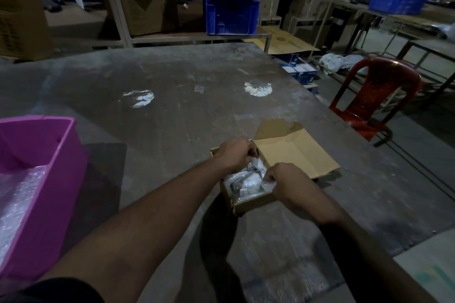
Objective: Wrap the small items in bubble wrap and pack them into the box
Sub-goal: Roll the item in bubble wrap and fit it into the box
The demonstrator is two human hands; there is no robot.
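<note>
While both hands reach into the open cardboard box (253, 200) at lower centre of the frame | left hand (234, 154) fingers curled down onto the bubble-wrapped items (247, 179) inside | right hand (288, 181) pinches wrap at the box's right edge | lid flap (295, 152) open, lying to the right | pink bin (53, 162) holding bubble wrap at left edge | red chair (374, 96) at right.
</note>
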